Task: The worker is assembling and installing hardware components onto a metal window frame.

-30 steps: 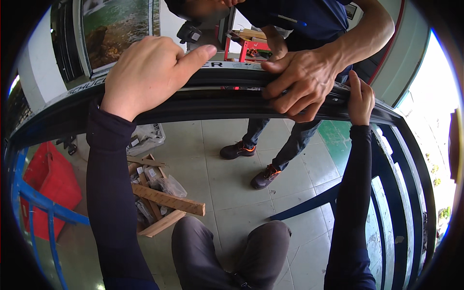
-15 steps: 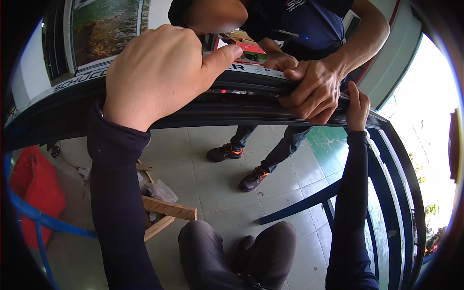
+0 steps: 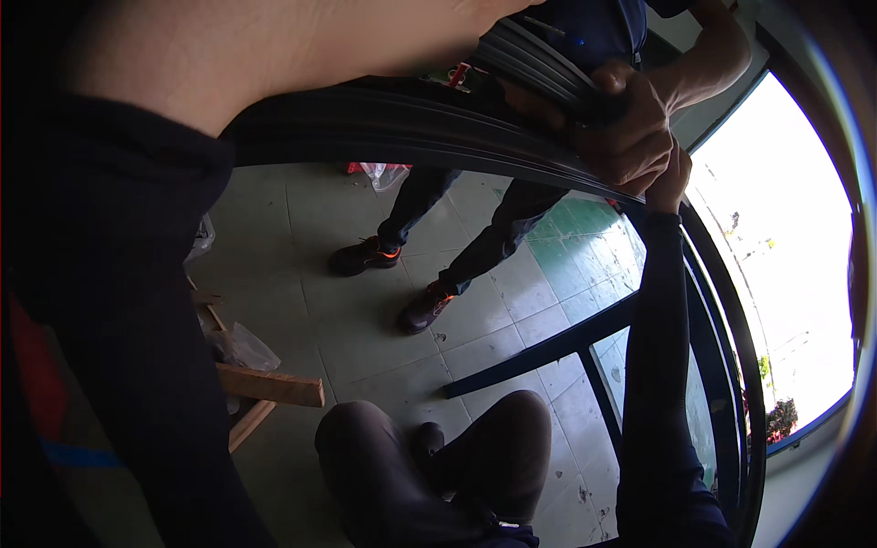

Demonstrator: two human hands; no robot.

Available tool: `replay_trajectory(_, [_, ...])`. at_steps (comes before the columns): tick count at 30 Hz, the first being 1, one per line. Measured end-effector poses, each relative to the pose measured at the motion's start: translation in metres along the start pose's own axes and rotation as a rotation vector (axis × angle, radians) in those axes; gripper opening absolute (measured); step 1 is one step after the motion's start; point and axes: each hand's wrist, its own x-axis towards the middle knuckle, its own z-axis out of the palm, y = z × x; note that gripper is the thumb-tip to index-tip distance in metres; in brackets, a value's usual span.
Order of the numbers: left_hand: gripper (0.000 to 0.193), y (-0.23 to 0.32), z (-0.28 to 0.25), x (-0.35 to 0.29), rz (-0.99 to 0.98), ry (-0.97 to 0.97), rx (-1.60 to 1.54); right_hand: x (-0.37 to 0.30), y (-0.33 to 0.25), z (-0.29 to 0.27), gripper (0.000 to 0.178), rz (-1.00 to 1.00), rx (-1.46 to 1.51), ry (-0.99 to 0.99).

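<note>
A long black frame profile [image 3: 384,137] with lengthwise grooves crosses in front of me. My left hand [image 3: 301,41] is large and close at the top left, above the profile. Its fingers run out of the upper edge, so I cannot tell whether it touches anything. On the right, my right hand [image 3: 670,179] is closed around the profile near the frame's corner, partly hidden beside another person's hand [image 3: 630,137]. That hand grips the profile and a dark ribbed strip [image 3: 539,68] that rises toward the upper left.
The person's shoes [image 3: 425,309] stand on the tiled floor beyond the frame. Wooden pieces [image 3: 274,385] and a clear plastic bag [image 3: 247,349] lie at lower left. A dark blue stand [image 3: 530,359] reaches in from the right. Bright daylight enters through an opening [image 3: 776,256].
My left hand has risen off its place on the profile and come closer to the view. The view has shifted. My right hand and the other person's hand stay at the frame's right end.
</note>
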Motion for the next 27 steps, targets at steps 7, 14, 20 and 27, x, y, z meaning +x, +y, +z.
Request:
replay_trajectory(7, [0.062,-0.007,0.013,0.004,0.073,0.049,-0.045,0.009,0.031,-0.015,0.029,-0.231,-0.164,-0.041])
replay_trajectory(14, [0.062,-0.023,0.022,0.002,0.111,0.087,-0.046,0.005,0.022,-0.002,0.029,-0.219,-0.151,-0.062])
replay_trajectory(20, [0.061,-0.036,0.035,-0.002,0.147,0.121,-0.074,0.006,0.036,-0.004,0.032,-0.317,-0.219,-0.055])
replay_trajectory(27, [0.06,-0.052,0.063,-0.013,0.172,0.15,-0.129,0.007,0.022,-0.007,0.039,-0.076,-0.051,-0.064])
